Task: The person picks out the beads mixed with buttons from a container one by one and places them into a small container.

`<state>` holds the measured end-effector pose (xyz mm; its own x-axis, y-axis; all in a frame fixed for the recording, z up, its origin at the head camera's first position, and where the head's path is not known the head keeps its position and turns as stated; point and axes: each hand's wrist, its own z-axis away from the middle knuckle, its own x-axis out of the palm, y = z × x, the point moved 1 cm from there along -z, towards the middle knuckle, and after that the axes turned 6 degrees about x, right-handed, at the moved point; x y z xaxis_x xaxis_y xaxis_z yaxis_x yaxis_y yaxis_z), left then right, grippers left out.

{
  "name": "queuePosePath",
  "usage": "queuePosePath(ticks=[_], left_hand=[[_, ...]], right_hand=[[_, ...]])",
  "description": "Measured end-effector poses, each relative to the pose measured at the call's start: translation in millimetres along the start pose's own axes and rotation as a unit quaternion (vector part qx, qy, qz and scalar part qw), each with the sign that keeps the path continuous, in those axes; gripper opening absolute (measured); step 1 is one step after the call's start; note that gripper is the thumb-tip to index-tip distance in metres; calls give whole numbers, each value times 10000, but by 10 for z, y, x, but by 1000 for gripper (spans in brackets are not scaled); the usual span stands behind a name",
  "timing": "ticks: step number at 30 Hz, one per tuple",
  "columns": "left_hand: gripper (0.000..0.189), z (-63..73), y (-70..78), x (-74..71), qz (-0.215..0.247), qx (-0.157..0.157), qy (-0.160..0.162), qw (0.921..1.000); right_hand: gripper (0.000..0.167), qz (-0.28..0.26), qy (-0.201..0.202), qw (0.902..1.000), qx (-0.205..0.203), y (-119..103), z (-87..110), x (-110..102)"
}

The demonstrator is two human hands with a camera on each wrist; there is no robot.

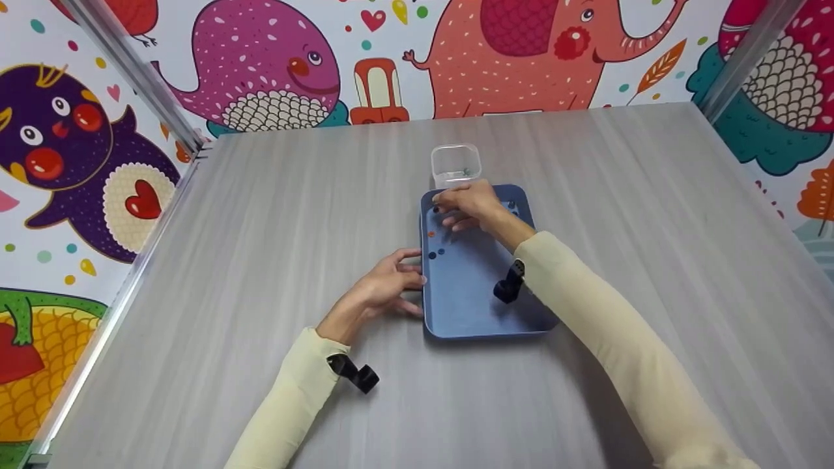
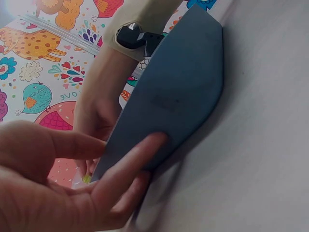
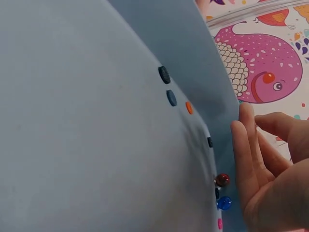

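A blue tray (image 1: 479,286) holds small buttons, among them a dark one (image 3: 164,75) and an orange one (image 3: 189,108). A reddish-brown bead (image 3: 222,180) and a blue bead (image 3: 224,203) lie near its rim. My left hand (image 1: 388,283) touches the outside of the tray's left wall, fingers fairly straight and spread. My right hand (image 1: 472,202) is over the tray's far left corner, thumb and forefinger close together. In the left wrist view its fingertips pinch a small yellow-green piece (image 2: 87,179), mostly hidden by the fingers.
A clear plastic box (image 1: 456,163) with a few small greenish pieces in it stands just behind the tray. Both stand on a grey wood-grain table (image 1: 293,228). Walls printed with cartoon animals (image 1: 267,58) rise behind the table and at its sides.
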<state>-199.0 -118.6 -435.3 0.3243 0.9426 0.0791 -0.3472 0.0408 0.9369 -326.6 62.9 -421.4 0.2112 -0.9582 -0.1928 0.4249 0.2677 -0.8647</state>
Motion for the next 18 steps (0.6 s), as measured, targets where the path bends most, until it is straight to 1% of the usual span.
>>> queuePosePath(ticks=[7, 13, 18], left_hand=[[63, -12, -11, 5, 36, 7, 11, 10000], [62, -6, -11, 0, -21, 29, 24, 10000], [62, -8, -15, 4, -20, 30, 34, 10000]], right_hand=[[29, 122, 6, 9998, -149, -50, 50, -84], [30, 242, 70, 9994, -245, -65, 48, -149], [29, 140, 151, 9995, -220, -63, 21, -218]])
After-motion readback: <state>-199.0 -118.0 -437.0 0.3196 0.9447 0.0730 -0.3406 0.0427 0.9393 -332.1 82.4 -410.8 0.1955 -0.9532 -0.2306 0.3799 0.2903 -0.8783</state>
